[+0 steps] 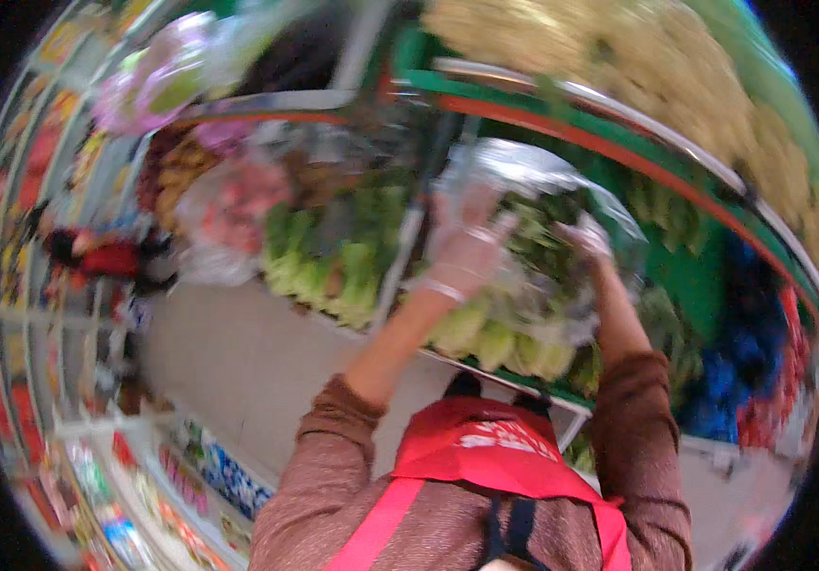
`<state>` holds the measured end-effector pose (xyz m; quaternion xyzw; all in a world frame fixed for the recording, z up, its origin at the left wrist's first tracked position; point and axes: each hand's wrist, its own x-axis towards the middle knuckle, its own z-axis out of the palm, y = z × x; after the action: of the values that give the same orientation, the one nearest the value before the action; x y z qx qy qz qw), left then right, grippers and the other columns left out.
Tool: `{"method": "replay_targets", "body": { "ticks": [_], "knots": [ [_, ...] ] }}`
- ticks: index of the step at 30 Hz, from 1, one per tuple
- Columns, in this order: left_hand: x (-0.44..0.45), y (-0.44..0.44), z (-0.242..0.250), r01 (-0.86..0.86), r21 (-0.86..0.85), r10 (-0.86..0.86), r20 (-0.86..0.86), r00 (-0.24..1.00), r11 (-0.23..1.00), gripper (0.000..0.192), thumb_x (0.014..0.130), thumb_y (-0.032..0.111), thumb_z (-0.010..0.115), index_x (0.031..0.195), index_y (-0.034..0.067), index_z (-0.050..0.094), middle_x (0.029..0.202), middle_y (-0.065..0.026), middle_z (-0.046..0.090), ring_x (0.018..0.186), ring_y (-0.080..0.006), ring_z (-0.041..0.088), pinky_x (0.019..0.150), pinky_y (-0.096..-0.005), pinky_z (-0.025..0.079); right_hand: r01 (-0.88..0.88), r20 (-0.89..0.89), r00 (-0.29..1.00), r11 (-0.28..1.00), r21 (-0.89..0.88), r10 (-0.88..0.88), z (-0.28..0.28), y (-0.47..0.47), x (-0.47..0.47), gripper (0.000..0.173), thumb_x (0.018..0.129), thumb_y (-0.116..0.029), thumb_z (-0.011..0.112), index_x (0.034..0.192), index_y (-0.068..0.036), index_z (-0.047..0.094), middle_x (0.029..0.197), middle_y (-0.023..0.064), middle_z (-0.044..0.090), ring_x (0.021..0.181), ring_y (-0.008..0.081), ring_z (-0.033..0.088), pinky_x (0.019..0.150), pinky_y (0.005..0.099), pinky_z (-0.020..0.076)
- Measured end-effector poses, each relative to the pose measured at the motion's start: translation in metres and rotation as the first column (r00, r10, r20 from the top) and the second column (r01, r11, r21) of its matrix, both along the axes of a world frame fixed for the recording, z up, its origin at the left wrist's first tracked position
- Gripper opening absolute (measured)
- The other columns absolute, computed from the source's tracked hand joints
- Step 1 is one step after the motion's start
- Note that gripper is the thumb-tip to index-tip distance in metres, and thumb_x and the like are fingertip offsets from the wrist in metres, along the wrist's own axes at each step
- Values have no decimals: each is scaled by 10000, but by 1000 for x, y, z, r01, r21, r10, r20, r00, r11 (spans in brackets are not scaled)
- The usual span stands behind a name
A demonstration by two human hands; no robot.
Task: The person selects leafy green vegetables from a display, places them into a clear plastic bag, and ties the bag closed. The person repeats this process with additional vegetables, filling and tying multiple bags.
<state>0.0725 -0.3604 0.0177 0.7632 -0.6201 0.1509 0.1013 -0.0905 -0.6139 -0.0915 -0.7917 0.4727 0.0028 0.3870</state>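
Both hands wear clear plastic gloves and reach over a produce shelf. My left hand (470, 246) is at the left side of a clear plastic bag (523, 168), its fingers spread and blurred. My right hand (584, 239) touches dark leafy greens (541, 235) at their right side, its fingers bent; whether it grips them cannot be told. The greens lie between the two hands, partly under the bag. Nearer to me, pale green heads of a leafy vegetable (495, 342) line the shelf's front, with crumpled clear plastic beside them.
Left of a white divider (402, 264) lie green stalked vegetables (338, 278) and a bag of reddish produce (241, 207). A red-edged upper shelf (595, 146) curves overhead. A person in red (106, 260) is at the far left, near stocked racks (24, 307).
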Motion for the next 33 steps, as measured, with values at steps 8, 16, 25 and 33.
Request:
{"method": "replay_targets", "body": {
  "ticks": [8, 16, 25, 33],
  "knots": [
    [-11, 4, -19, 27, -55, -40, -243, 969, 998, 413, 840, 232, 669, 1247, 224, 742, 1699, -185, 251, 1594, -393, 141, 1225, -726, 49, 5, -207, 977, 983, -181, -44, -63, -13, 15, 1009, 810, -456, 775, 1613, -77, 296, 1383, 252, 626, 1248, 409, 620, 1017, 492, 489],
    [-4, 8, -10, 28, -84, -50, -270, 962, 996, 504, 771, 312, 772, 1267, 226, 736, 1687, -193, 275, 1590, -402, 140, 1227, -716, 52, -199, 137, 963, 956, -214, 231, 35, 4, 5, 669, 869, -367, 719, 1432, -41, 563, 1312, 163, 699, 1154, 341, 684, 957, 415, 515],
    [3, -6, 6, -73, -38, 62, -240, 969, 997, 408, 901, 334, 609, 1282, 209, 681, 1615, -226, 371, 1504, -475, 295, 1116, -815, 172, -470, -246, 877, 628, -620, 413, 55, 183, 19, 605, 819, -170, 688, 1388, -34, 535, 1130, 179, 654, 1028, 360, 622, 906, 490, 478],
    [-5, -11, 23, 90, -212, -143, -253, 957, 973, 363, 965, 331, 622, 1304, 216, 681, 1500, -101, 547, 1455, -366, 410, 1181, -702, 196, -562, -460, 824, 576, -594, 331, 54, 231, 12, 730, 892, -318, 654, 1526, -28, 438, 1509, 222, 505, 1348, 386, 514, 1135, 531, 353]
  ]
}}
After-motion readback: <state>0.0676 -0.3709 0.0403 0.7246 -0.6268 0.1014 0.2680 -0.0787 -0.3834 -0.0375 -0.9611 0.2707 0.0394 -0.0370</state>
